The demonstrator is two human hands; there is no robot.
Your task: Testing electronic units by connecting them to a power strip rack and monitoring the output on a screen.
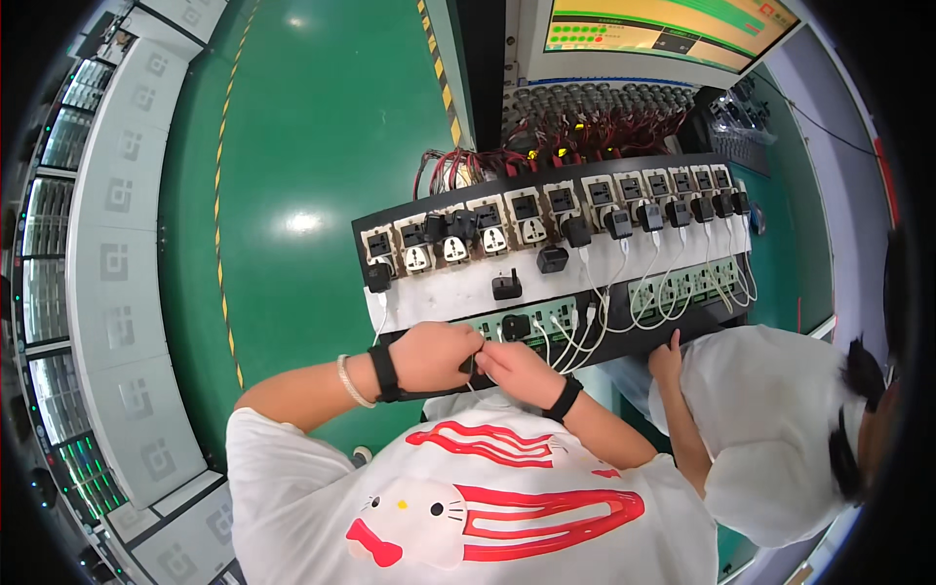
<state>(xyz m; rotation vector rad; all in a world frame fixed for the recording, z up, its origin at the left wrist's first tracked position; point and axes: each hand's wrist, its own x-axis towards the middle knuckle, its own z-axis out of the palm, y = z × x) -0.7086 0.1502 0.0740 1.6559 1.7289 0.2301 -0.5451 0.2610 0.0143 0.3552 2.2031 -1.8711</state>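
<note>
My left hand [434, 357] and my right hand [523, 373] meet at the front edge of a test bench [444, 288]. Both have their fingers closed in a pinch, fingertips touching. A thin strand shows just below the fingertips, but what they grip is mostly hidden. Right behind them lies a green circuit board [558, 319] with USB ports and white cables plugged in. A black charger [515, 327] rests on that board. Two more loose black chargers, one nearer [507, 285] and one farther [552, 258], lie on the white panel. A white cable [381, 317] runs from a plugged-in charger [378, 277] toward my left wrist.
A row of sockets [526, 206] lines the bench's back, several holding black chargers. A second green board [687, 290] with cables sits to the right. Beyond are red and black wires [585, 151] and a monitor [663, 34]. Another person's hand [666, 361] touches the bench's right front.
</note>
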